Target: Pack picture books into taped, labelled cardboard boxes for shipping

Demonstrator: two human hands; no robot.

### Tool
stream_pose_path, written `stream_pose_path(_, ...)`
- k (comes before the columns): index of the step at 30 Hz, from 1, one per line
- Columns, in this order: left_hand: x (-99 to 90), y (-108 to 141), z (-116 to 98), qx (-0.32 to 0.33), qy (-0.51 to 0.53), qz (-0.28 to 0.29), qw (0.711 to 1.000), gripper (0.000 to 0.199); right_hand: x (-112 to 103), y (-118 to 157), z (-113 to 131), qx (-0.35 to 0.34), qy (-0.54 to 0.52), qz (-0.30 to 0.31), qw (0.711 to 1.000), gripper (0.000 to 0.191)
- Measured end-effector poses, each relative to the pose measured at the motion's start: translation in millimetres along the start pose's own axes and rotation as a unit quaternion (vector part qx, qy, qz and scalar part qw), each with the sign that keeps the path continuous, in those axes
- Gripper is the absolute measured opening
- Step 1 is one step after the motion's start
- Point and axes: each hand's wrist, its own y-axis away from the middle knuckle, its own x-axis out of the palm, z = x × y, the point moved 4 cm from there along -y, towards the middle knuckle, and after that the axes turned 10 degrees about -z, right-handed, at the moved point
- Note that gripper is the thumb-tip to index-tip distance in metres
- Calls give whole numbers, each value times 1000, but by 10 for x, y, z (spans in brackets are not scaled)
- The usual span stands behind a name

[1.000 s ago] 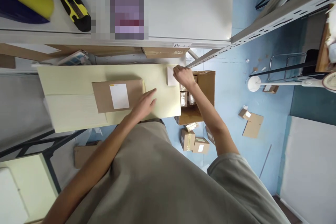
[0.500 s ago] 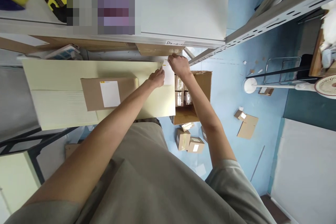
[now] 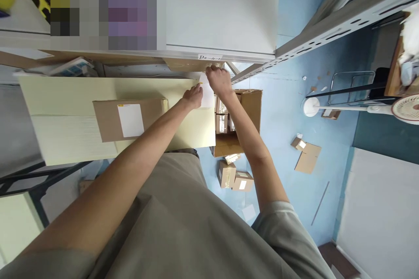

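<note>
A white label sheet with a small yellow mark lies near the right end of the pale-yellow tabletop. My left hand pinches its left edge with closed fingers. At the upper edge of the same sheet, my right hand is bent over with its fingers closed on it; the fingertips are partly hidden. To the left on the table lies a flat brown carton, bearing a white label with a yellow corner mark.
Beyond the table's right end stands an open carton holding several small boxes. More small boxes rest on the blue floor. A grey shelf with a slotted metal post overhangs the back. A white fan stands far right.
The view has shifted slightly, so the table and carton appear a little further left. Both hands keep their hold on the label sheet, with only slight movement.
</note>
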Motion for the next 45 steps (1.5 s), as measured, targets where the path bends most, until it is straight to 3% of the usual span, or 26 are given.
stream_pose_path(12, -42, -73, -103, -31, -14, 26, 999, 100, -12, 47, -64, 55, -2, -2, 998, 38)
stream_pose_path(22, 52, -100, -126, -24, -32, 15, 999, 88, -12, 9, 92, 20, 13, 7, 1000, 42)
stream_pose_path(29, 32, -124, -133, -26, -41, 28, 998, 91, 4, -18, -9, 52, 14, -23, 998, 39)
stream_pose_path(33, 37, -116, -145, -33, -12, 29, 999, 102, -180, 115, -233, 185, 24, -108, 976, 48)
stream_pose_path(36, 28, -76, -185, -43, 53, 18, 997, 111, -393, 315, -271, 247, 39, -130, 960, 48)
stream_pose_path(41, -135, 85, -223, -55, 131, -12, 990, 114, -748, 716, 136, 246, -45, -78, 965, 40)
stream_pose_path(43, -254, 245, -142, -49, 174, -42, 983, 111, -868, 924, 337, 279, -113, -100, 948, 39)
stream_pose_path(45, -378, 526, 31, -30, 261, -83, 961, 101, -938, 1149, 499, 312, -213, -150, 914, 38)
